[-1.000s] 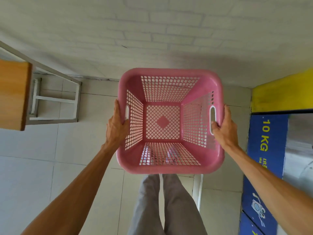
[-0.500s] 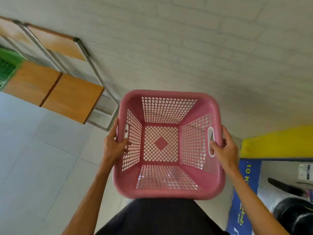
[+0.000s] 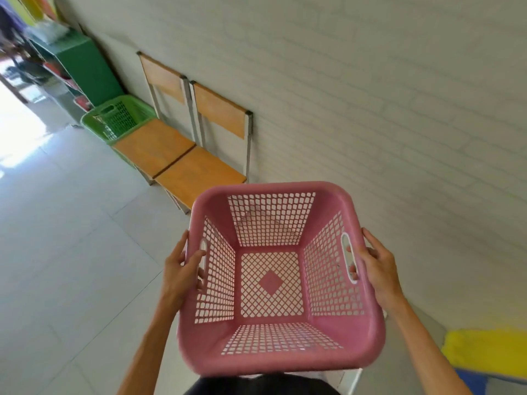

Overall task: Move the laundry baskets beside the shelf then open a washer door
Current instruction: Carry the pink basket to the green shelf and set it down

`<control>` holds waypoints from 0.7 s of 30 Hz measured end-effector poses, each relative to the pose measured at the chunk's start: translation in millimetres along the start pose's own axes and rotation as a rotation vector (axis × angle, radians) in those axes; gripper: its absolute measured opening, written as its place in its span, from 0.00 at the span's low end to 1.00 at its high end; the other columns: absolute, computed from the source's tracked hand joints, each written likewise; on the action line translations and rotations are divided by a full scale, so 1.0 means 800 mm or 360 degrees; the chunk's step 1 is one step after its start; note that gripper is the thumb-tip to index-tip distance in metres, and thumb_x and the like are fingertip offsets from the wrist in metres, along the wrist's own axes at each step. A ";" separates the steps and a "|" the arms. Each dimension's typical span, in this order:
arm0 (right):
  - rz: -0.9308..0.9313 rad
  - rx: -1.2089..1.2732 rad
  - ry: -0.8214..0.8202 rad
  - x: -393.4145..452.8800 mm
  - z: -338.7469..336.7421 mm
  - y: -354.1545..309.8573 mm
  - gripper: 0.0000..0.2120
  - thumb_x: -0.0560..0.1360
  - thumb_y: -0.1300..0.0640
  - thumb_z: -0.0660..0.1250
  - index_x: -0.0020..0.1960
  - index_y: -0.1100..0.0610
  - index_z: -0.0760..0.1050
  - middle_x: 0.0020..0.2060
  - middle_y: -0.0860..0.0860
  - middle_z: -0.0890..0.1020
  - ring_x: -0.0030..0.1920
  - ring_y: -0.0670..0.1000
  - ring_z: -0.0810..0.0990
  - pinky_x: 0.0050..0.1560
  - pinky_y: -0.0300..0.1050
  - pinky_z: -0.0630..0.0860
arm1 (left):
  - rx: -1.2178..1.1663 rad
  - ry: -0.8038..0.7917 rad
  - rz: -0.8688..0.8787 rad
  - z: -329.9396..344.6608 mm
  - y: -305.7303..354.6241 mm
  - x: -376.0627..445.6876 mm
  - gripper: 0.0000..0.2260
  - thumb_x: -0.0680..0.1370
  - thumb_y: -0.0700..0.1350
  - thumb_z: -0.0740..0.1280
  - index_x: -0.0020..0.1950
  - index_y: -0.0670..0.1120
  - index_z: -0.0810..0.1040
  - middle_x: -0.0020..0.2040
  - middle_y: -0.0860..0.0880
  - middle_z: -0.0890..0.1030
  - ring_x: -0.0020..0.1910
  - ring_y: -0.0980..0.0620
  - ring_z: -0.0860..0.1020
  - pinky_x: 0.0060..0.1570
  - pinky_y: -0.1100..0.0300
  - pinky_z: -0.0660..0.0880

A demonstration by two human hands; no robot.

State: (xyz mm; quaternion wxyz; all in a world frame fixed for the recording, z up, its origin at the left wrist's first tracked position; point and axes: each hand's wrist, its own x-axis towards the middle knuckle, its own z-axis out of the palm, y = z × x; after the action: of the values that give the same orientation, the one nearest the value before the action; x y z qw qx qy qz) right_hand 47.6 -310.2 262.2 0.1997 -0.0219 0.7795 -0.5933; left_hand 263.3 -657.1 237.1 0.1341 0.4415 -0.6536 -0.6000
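Note:
I hold an empty pink laundry basket (image 3: 273, 363) in front of my body, off the floor. My left hand (image 3: 182, 272) grips its left handle slot and my right hand (image 3: 376, 269) grips its right handle slot. A green laundry basket (image 3: 119, 118) stands on the floor far off at the upper left, beside a green shelf (image 3: 82, 67) against the wall. No washer door is in view.
Two wooden chairs (image 3: 176, 158) stand side by side along the white brick wall (image 3: 370, 95), between me and the green basket. Pale floor tiles (image 3: 65, 238) stretch to the left. A yellow and blue panel (image 3: 484, 357) shows at the lower right corner.
The view has swung up and to the left: the chairs, green basket and shelf have come into sight, and the blue washer front has slid out at the right. Both hands kept hold of the pink basket.

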 end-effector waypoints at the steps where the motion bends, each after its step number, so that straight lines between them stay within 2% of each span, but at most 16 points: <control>1: -0.0027 -0.0019 -0.0024 -0.004 0.022 -0.012 0.21 0.70 0.29 0.71 0.62 0.26 0.76 0.42 0.53 0.88 0.30 0.52 0.85 0.33 0.51 0.84 | -0.0020 0.0021 -0.0005 -0.023 0.002 0.003 0.30 0.79 0.43 0.69 0.77 0.60 0.64 0.38 0.48 0.86 0.26 0.49 0.81 0.25 0.52 0.80; 4: -0.0087 -0.0078 -0.0071 -0.016 0.091 -0.047 0.17 0.74 0.33 0.71 0.63 0.29 0.78 0.41 0.54 0.88 0.30 0.52 0.84 0.34 0.53 0.84 | -0.0064 0.0103 0.0013 -0.097 0.009 0.015 0.30 0.78 0.42 0.68 0.78 0.59 0.64 0.39 0.47 0.86 0.25 0.51 0.80 0.24 0.52 0.79; 9: -0.0167 -0.0140 -0.0135 -0.022 0.217 -0.102 0.16 0.74 0.37 0.72 0.60 0.25 0.77 0.40 0.54 0.88 0.29 0.51 0.84 0.33 0.49 0.84 | -0.0104 0.0214 0.0083 -0.222 0.016 0.037 0.30 0.79 0.41 0.66 0.79 0.56 0.63 0.45 0.46 0.85 0.25 0.54 0.79 0.23 0.56 0.78; 12: -0.0195 -0.0137 -0.0165 -0.018 0.284 -0.126 0.16 0.74 0.39 0.73 0.59 0.25 0.76 0.43 0.52 0.89 0.29 0.51 0.84 0.34 0.49 0.84 | -0.0133 0.0292 0.0094 -0.285 0.021 0.056 0.30 0.79 0.42 0.67 0.79 0.58 0.63 0.43 0.48 0.86 0.25 0.54 0.80 0.23 0.56 0.78; 15: -0.0201 -0.0127 -0.0193 -0.007 0.347 -0.148 0.20 0.73 0.37 0.74 0.63 0.26 0.75 0.44 0.52 0.89 0.31 0.53 0.85 0.37 0.53 0.85 | -0.0136 0.0366 0.0088 -0.338 0.024 0.081 0.29 0.78 0.44 0.68 0.77 0.61 0.65 0.39 0.49 0.86 0.25 0.53 0.81 0.24 0.56 0.78; 19: -0.0213 -0.0151 -0.0309 0.029 0.427 -0.176 0.23 0.72 0.36 0.75 0.66 0.31 0.77 0.43 0.54 0.88 0.30 0.53 0.85 0.36 0.51 0.85 | -0.0154 0.0456 0.0060 -0.391 0.025 0.126 0.30 0.77 0.45 0.69 0.77 0.59 0.65 0.40 0.49 0.86 0.26 0.52 0.82 0.25 0.55 0.79; 21: -0.0225 -0.0147 -0.0362 0.052 0.468 -0.193 0.21 0.72 0.37 0.75 0.64 0.29 0.78 0.42 0.55 0.88 0.30 0.53 0.85 0.34 0.50 0.84 | -0.0159 0.0492 0.0049 -0.415 0.027 0.151 0.30 0.78 0.45 0.68 0.78 0.59 0.64 0.41 0.50 0.86 0.27 0.51 0.83 0.25 0.55 0.80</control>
State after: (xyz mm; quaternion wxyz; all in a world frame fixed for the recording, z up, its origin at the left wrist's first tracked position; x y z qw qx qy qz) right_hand 104.2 -710.1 313.6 0.2433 -0.1531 0.7748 -0.5630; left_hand 418.6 -969.7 295.1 0.2641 0.5113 -0.6011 -0.5545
